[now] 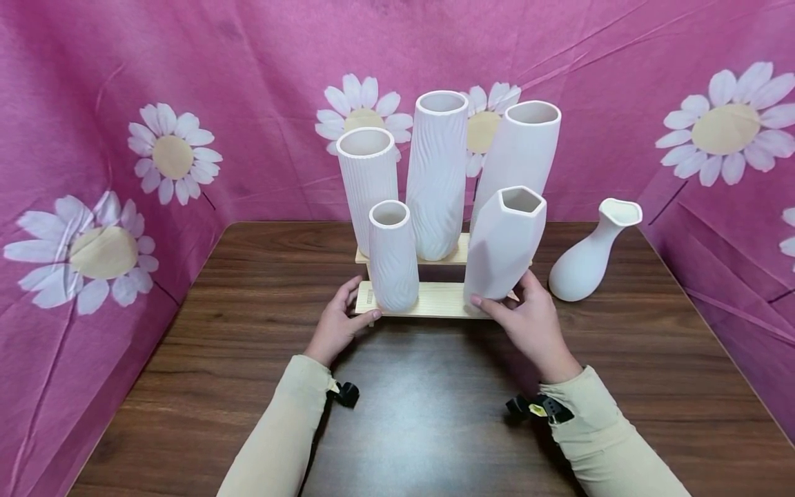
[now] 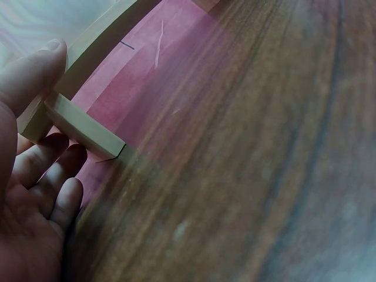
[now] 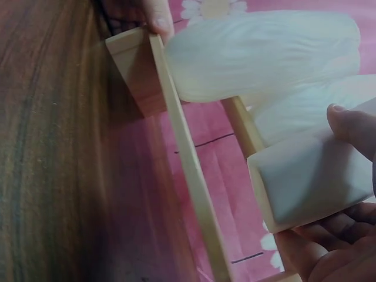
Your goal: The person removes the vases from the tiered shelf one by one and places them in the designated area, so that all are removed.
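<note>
Faceted vase [image 1: 499,248] in hand over a little wooden stand [image 1: 442,298]

Head view: from the person, stand's at twelve o'clock, vase at one, right hand [image 1: 535,324] gripping it low. Left wrist: left hand [image 2: 35,220] pinches the stand's end, fingers curled. Right wrist: thumb and fingers clasp the vase, base off the front board [image 3: 197,176].

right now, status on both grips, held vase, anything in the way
Left grip holding lower shelf by one end. Right grip holding faceted vase, clear of shelf. Nothing seen between them; small vase stands toward shelf's left end.
</note>
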`<state>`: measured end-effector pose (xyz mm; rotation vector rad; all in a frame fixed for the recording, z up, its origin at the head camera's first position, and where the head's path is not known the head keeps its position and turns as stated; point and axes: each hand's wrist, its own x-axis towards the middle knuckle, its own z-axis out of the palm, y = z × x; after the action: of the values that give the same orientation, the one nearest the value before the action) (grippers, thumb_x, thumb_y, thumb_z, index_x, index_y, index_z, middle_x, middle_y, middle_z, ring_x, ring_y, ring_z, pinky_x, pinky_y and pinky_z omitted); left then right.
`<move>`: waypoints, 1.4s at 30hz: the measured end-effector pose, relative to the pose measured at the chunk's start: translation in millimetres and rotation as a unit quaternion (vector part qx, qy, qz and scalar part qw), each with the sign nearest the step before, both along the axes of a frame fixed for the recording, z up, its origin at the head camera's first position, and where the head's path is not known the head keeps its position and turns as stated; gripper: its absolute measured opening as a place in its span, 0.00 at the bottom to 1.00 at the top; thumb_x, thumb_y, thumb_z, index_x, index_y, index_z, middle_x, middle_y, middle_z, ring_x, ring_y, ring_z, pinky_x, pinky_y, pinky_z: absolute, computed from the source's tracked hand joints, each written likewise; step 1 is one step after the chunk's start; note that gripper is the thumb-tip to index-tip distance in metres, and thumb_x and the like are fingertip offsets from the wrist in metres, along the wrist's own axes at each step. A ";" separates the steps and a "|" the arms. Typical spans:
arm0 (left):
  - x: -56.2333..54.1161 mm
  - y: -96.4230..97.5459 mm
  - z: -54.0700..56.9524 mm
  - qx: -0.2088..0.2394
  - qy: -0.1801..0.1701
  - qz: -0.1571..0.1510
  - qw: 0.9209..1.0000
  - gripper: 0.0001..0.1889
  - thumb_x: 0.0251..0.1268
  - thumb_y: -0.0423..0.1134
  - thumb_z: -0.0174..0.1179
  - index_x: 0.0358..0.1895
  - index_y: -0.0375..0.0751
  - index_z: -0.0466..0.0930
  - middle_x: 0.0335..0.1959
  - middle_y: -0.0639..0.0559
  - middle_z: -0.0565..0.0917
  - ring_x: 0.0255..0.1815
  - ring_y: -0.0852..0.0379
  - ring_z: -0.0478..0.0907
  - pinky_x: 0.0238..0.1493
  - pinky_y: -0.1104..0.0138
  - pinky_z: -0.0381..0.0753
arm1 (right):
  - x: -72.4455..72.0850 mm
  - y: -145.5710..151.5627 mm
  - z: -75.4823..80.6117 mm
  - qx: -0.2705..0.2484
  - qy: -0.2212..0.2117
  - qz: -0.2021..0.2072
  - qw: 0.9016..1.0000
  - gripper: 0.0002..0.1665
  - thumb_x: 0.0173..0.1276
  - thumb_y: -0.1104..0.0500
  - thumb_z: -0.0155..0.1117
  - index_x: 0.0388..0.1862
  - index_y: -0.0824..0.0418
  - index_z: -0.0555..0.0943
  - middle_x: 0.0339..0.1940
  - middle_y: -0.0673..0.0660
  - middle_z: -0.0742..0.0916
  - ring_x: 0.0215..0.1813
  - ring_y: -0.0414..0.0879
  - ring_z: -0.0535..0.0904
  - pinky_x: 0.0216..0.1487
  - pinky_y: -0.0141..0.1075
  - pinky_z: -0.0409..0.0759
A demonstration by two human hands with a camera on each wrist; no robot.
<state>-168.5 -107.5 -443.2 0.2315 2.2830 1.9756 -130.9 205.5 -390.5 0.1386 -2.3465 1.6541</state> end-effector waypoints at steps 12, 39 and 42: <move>0.1 -0.4 0.5 -0.001 -0.004 -0.001 1.000 0.43 0.60 0.26 0.70 0.76 0.30 0.55 0.69 0.36 0.74 0.59 0.46 0.77 0.50 0.75 0.77 | 7.2 8.4 12.9 -0.012 -0.011 -0.002 1.000 0.36 0.60 0.63 0.77 0.64 0.64 0.70 0.53 0.60 0.81 0.35 0.40 0.81 0.24 0.30 0.80; -12.8 -6.4 -32.2 0.010 0.011 0.001 1.000 0.44 0.58 0.29 0.72 0.77 0.36 0.58 0.68 0.41 0.75 0.59 0.47 0.78 0.51 0.73 0.78 | 11.7 24.7 27.3 0.043 -0.002 -0.049 0.998 0.40 0.58 0.59 0.79 0.69 0.59 0.73 0.58 0.55 0.81 0.54 0.36 0.78 0.49 0.22 0.77; -14.4 -5.8 -32.7 0.009 0.015 0.001 1.000 0.44 0.58 0.29 0.72 0.77 0.37 0.58 0.69 0.41 0.75 0.58 0.48 0.78 0.51 0.73 0.79 | 12.3 27.3 29.1 0.045 0.003 -0.052 0.998 0.40 0.58 0.60 0.79 0.68 0.59 0.73 0.57 0.53 0.81 0.54 0.36 0.77 0.50 0.21 0.76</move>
<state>-182.9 -113.4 -475.9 0.2631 2.2852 2.0083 -118.6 232.8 -361.5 0.0373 -2.3821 1.4986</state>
